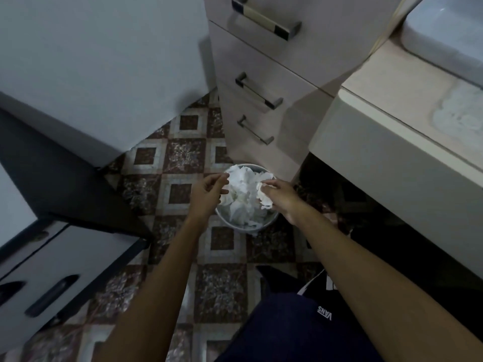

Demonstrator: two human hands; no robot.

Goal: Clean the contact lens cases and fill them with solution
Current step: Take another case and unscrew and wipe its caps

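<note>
Tissue [264,195] is sitting crumpled in the right hand [281,197] over the bin [257,227]; left hand [209,190] is hanging loosely curled, holding nothing clear; bin rim partly hidden.

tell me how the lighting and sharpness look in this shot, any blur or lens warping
Head view: dim, cool light, with the space under the counter nearly black. Head view: wide-angle warping splays the drawer unit and the counter's edge outward. Head view: slight softness throughout; the crumpled tissue in the right hand and the paper in the bin bleach pale, while the left hand stays readable.
</note>
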